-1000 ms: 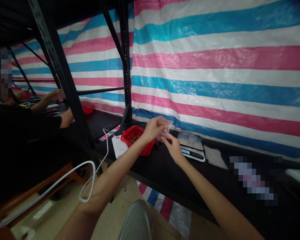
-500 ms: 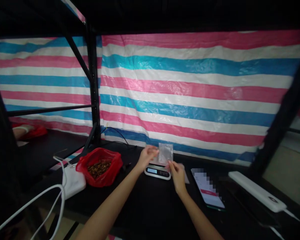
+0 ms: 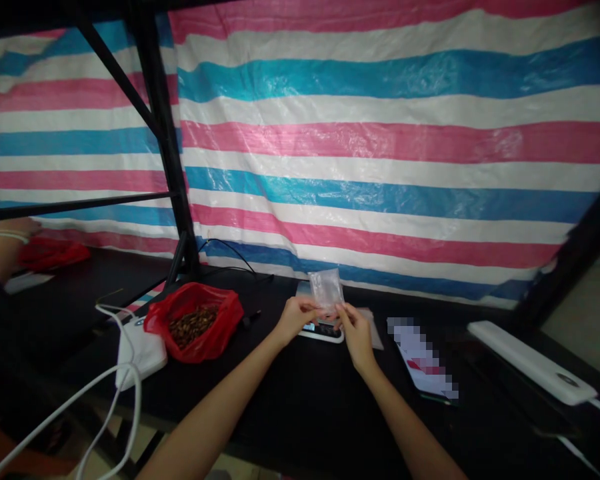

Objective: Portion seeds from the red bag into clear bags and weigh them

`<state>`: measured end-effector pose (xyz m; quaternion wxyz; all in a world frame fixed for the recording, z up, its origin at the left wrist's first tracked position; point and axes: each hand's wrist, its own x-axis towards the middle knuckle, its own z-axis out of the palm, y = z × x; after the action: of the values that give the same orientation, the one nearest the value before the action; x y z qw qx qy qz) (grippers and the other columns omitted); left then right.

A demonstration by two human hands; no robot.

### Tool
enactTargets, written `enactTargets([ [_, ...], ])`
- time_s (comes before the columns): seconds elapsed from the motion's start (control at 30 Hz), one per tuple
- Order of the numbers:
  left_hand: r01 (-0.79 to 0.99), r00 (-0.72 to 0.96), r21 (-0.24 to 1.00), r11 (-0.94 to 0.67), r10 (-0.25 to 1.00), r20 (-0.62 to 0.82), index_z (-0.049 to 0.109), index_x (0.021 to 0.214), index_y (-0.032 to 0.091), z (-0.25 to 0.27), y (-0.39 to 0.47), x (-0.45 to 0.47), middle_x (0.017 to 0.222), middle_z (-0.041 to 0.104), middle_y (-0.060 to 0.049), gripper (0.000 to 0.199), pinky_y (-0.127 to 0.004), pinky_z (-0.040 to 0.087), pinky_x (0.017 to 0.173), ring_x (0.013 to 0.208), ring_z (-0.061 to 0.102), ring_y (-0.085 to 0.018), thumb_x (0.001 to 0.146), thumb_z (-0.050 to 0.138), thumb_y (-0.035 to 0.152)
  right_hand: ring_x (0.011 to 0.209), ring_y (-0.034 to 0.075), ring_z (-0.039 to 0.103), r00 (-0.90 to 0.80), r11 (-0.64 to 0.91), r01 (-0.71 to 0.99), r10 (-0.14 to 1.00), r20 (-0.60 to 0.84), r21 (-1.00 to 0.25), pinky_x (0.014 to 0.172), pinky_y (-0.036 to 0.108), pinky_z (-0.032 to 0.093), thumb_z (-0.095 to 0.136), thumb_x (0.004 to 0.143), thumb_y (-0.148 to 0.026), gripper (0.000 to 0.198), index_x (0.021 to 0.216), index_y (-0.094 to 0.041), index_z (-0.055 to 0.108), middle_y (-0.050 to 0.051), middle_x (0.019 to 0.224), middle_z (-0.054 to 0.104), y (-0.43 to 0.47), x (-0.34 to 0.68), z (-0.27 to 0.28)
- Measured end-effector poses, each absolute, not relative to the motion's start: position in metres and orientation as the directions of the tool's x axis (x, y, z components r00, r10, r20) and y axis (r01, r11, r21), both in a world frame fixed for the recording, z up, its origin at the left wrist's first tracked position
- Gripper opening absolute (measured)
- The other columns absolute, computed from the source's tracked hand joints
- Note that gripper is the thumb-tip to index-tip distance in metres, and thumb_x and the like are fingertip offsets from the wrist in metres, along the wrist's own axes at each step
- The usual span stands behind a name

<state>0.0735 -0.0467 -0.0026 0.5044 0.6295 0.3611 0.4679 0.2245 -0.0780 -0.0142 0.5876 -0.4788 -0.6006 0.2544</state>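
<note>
A small clear plastic bag [image 3: 327,288] is held up above a small digital scale [image 3: 325,331]. My left hand [image 3: 297,319] pinches its lower left edge, and my right hand [image 3: 354,328] pinches the lower right edge. The scale lies on the black shelf beneath, partly covered by my fingers, its lit display just showing. Flat beside my right hand lies more clear plastic [image 3: 373,327], perhaps further bags. To the left, an open red plastic bag [image 3: 225,325] holds many small brown pieces [image 3: 194,325] whose kind I cannot make out.
A white power adapter [image 3: 140,353] with white cables stands at left. On the right lie a lit phone [image 3: 423,360], a long white device [image 3: 533,362] and a dark phone. A black post [image 3: 161,133] divides the shelves; another person's hand [image 3: 10,237] is beyond it.
My left hand has come down and right onto the bag's lower edge, which now tilts slightly. The camera view has dipped. At far left the other person's hand shows more.
</note>
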Motion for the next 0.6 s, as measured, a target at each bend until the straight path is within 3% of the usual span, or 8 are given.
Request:
enactTargets([
  [0.37, 0.018, 0.184, 0.948, -0.317, 0.933, 0.308, 0.066, 0.069, 0.012, -0.007, -0.044, 0.072, 0.063, 0.068, -0.005, 0.025, -0.022, 0.043, 0.048, 0.046, 0.054, -0.010, 0.065, 0.066, 0.036, 0.046, 0.014, 0.056, 0.115, 0.388, 0.524, 0.850, 0.514, -0.758, 0.048, 0.025, 0.041, 0.053, 0.077, -0.043, 0.030, 0.063, -0.020, 0.065, 0.001, 0.059, 0.066, -0.080, 0.241, -0.004],
  [0.6, 0.192, 0.149, 0.902, -0.388, 0.920, 0.364, 0.065, 0.067, 0.013, -0.007, -0.049, 0.074, 0.056, 0.062, 0.000, 0.026, -0.021, 0.037, 0.044, 0.040, 0.046, -0.008, 0.073, 0.058, 0.037, 0.045, 0.015, 0.055, 0.150, 0.398, 0.490, 0.838, 0.524, -0.776, 0.047, 0.025, 0.041, 0.053, 0.075, -0.047, 0.035, 0.058, -0.019, 0.065, 0.002, 0.051, 0.062, -0.081, 0.237, -0.004],
])
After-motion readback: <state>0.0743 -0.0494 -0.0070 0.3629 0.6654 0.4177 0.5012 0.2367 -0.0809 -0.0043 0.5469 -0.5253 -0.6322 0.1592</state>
